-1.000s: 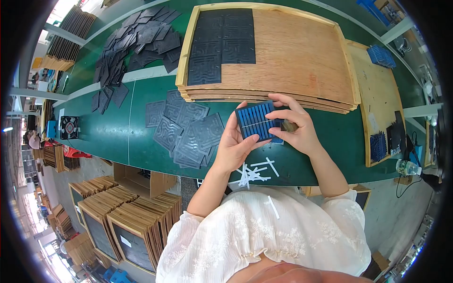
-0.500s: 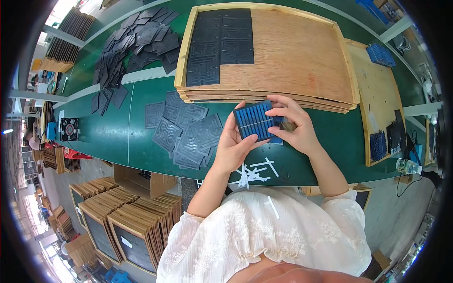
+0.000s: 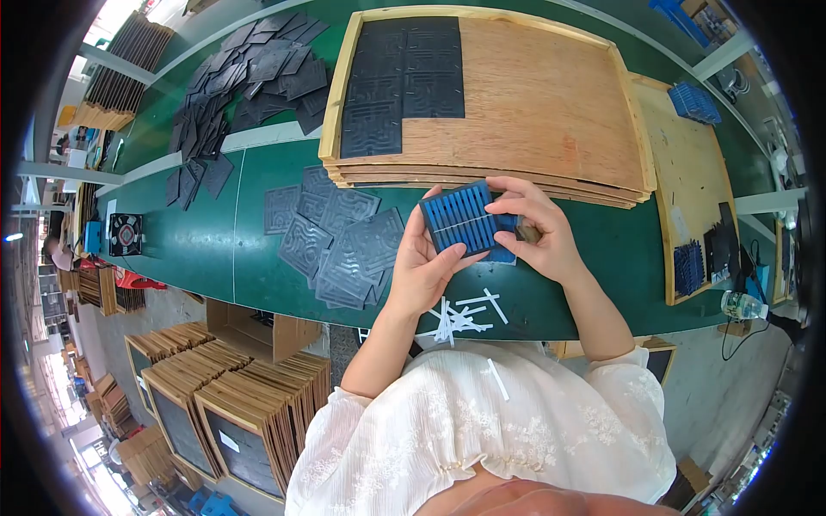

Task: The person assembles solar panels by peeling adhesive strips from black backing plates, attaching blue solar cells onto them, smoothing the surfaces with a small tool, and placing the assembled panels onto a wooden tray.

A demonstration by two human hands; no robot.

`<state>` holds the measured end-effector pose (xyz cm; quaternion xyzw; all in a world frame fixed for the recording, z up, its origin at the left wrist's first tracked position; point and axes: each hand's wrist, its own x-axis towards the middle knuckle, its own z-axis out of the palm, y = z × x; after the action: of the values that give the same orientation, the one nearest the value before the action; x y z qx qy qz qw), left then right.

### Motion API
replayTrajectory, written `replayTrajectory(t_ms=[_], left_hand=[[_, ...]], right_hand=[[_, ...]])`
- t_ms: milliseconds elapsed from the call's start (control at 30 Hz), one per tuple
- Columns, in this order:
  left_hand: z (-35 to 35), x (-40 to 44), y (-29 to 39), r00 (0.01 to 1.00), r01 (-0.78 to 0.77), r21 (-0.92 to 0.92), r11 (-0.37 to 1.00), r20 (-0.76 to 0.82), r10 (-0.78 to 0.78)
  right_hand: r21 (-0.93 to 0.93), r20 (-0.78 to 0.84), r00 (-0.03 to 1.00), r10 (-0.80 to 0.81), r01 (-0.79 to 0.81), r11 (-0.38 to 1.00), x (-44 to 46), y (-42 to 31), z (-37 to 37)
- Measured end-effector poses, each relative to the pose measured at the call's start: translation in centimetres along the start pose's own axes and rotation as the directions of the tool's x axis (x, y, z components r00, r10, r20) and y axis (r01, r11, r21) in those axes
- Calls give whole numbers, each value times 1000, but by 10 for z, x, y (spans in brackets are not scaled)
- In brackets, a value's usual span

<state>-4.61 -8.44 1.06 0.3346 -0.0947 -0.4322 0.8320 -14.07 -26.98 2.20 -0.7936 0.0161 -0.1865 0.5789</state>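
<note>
A small solar panel (image 3: 459, 219), blue cells in a dark frame, is held tilted above the green table. My left hand (image 3: 422, 267) grips its left side, thumb on the front face, other fingers behind. On the right edge rest the fingertips and thumb of my right hand (image 3: 542, 228), bent in a pinch. Beneath that hand a small brownish object (image 3: 528, 230) is partly hidden, and I cannot make out what it is. Loose white strips (image 3: 463, 320) lie near the table's front edge. To the left is a spread of black moulded plates (image 3: 340, 245).
Beyond my hands stands a stack of wood-framed trays (image 3: 533, 86), the top one partly covered with black plates. A heap of black plates (image 3: 258, 64) lies back left, near a small fan (image 3: 126, 235). At right are another wooden tray (image 3: 688, 172) and a plastic bottle (image 3: 744, 304).
The solar panel and my left hand have shifted slightly left, and the panel has tilted a little. My right hand stays at its right edge.
</note>
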Motion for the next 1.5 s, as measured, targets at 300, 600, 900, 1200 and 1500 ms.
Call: replayTrajectory(t_ms=[300, 600, 900, 1200, 1500], left_hand=[[1, 0, 1, 1000, 5, 27, 1000, 1, -5], [2, -1, 2, 1000, 6, -16, 1000, 26, -6], [0, -3, 0, 998, 33, -115, 993, 50, -27], [-2, -2, -3, 999, 25, -81, 996, 42, -21], [-1, -1, -2, 999, 33, -87, 996, 31, -30]], right_hand=[[-49, 6, 1000, 12, -12, 999, 2, -7, 1], [64, -14, 993, 121, -120, 991, -1, -12, 5], [-21, -95, 977, 189, -192, 981, -6, -15, 29], [-14, -103, 977, 188, -191, 982, -7, -10, 35], [21, -103, 973, 207, -206, 978, -5, -16, 39]])
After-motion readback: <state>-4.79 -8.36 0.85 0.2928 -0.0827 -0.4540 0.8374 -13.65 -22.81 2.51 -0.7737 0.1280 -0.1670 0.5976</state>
